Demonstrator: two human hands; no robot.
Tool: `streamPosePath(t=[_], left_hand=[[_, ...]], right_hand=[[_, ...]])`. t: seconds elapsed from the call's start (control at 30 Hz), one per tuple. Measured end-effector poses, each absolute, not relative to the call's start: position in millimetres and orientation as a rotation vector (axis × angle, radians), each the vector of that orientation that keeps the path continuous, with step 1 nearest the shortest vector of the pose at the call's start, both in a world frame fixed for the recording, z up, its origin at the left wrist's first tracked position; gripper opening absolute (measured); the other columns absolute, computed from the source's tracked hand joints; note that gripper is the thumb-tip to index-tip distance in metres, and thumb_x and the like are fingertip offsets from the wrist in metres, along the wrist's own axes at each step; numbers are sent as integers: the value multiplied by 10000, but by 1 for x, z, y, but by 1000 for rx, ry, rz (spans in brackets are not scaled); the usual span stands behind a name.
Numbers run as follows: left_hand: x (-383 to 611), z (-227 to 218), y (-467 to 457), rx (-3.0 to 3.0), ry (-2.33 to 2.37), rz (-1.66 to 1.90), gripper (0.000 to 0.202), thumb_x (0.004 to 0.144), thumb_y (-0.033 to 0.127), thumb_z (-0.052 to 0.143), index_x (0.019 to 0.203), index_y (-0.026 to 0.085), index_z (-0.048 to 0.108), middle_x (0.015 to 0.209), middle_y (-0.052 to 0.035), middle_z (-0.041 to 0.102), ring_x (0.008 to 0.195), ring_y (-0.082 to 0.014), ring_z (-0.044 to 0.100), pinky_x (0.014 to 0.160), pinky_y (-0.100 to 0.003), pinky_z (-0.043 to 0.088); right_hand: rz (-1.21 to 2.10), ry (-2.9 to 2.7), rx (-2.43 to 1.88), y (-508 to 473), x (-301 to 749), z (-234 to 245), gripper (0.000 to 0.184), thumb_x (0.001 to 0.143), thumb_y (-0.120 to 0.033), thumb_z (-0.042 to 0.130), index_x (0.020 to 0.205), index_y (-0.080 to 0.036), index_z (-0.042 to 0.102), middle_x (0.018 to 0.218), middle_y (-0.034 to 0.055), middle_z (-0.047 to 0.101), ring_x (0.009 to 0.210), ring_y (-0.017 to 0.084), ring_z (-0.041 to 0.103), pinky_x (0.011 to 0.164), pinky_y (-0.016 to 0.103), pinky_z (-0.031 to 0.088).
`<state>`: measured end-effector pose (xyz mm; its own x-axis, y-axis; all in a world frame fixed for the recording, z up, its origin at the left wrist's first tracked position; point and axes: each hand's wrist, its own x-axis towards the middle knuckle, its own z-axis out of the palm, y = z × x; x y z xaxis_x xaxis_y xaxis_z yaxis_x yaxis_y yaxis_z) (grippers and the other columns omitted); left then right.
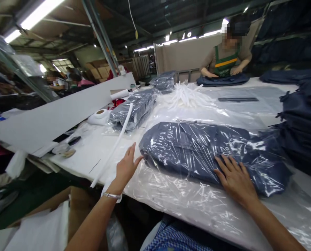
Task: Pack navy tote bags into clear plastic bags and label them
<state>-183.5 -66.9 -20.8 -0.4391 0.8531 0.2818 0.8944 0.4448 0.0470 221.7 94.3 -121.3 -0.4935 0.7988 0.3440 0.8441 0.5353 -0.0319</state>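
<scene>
A folded dark blue garment [197, 146] lies inside a clear plastic bag [171, 188] on the white table [100, 143]. My left hand [126, 167] is open, fingers straight, its tips touching the bag at the garment's left end. My right hand [236, 179] lies flat and open on the bagged garment's near edge, pressing the plastic. A long white strip [113, 146] runs diagonally just left of my left hand.
Bagged garments [134, 109] are stacked behind, beside a tape roll [100, 115]. Unbagged blue garments [301, 115] pile up at the right. White strips [186, 96] lie mid-table. A person in a green apron [224, 59] folds cloth at the far end. A grey board [53, 118] leans left.
</scene>
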Motion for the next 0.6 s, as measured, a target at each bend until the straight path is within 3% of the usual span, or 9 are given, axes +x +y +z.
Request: streamPosePath(t=[0.1,0.23,0.3,0.4,0.5,0.6], left_hand=[[-208,-62,-77,-1670,-2627,-151,507,1013,289,417,1516,283,359,1134,-74,743,957,-228,724,776,-309,555],[-221,-88,-97,-1680,-2656,-221,485,999,262,436,1482,299,425,1209,-49,719,984,-215,713,787,-300,554],[-222,-73,-101,-1681,-2651,-298,483,974,349,503,1453,305,463,1245,-44,702,965,-219,714,801,-315,563],[-210,-29,-87,-1701,-2439,-575,549,944,509,522,1437,272,476,1373,-65,621,1121,-253,663,932,-366,541],[-186,7,-47,-1864,-2143,-760,505,983,510,433,1424,271,495,1405,-60,597,1258,-252,584,1041,-395,484],[-165,10,4,-2202,-1863,-670,485,990,490,430,1416,274,510,1445,-52,563,1342,-238,512,1129,-435,408]], right_hand=[[-204,-2449,-1364,95,222,-124,648,992,-541,216,1496,-193,428,1574,98,377,1469,311,265,1169,548,229],[-219,-2450,-1366,95,222,-126,637,997,-528,222,1511,-197,402,1574,99,378,1463,312,277,1173,561,217],[-227,-2461,-1369,96,222,-125,615,1003,-514,241,1505,-203,413,1569,95,387,1455,313,297,1171,558,225],[-213,-2492,-1388,97,221,-123,583,1010,-502,277,1502,-224,421,1569,83,388,1448,307,317,1170,551,240],[-173,-2506,-1428,95,218,-119,570,1006,-511,323,1505,-251,416,1576,73,373,1451,308,323,1169,552,254],[-118,-2548,-1453,96,218,-107,562,998,-529,356,1491,-272,438,1571,65,379,1434,321,358,1144,561,308]])
